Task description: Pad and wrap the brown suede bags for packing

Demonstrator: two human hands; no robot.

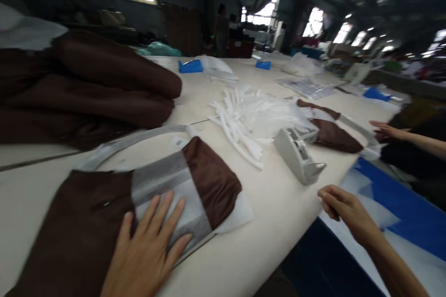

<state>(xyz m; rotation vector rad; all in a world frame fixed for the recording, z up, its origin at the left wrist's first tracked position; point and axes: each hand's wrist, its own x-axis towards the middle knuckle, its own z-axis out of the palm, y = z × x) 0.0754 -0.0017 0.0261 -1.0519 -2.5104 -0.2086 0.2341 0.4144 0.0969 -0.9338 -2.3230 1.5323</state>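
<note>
A brown bag (97, 204) lies on the table in front of me, with a pale translucent wrapping band (163, 181) around its middle. Its strap (135, 139), covered in whitish wrapping, loops out on the far side. My left hand (149, 241) rests flat on the band with fingers spread. Beyond the table's front edge, my right hand (344, 209) hovers with curled fingers pinched together; whatever they hold, if anything, cannot be made out. Closest to it is a grey tape dispenser (296, 155), which it does not touch.
Brown bags (114, 88) are piled at the left. White foam strips (240, 125) lie mid-table, beside another partly wrapped brown bag (331, 134). A co-worker's hand (390, 130) is at the right. Blue tape dispensers (190, 66) stand farther back. Blue sheeting (411, 213) with white sheets is below the edge.
</note>
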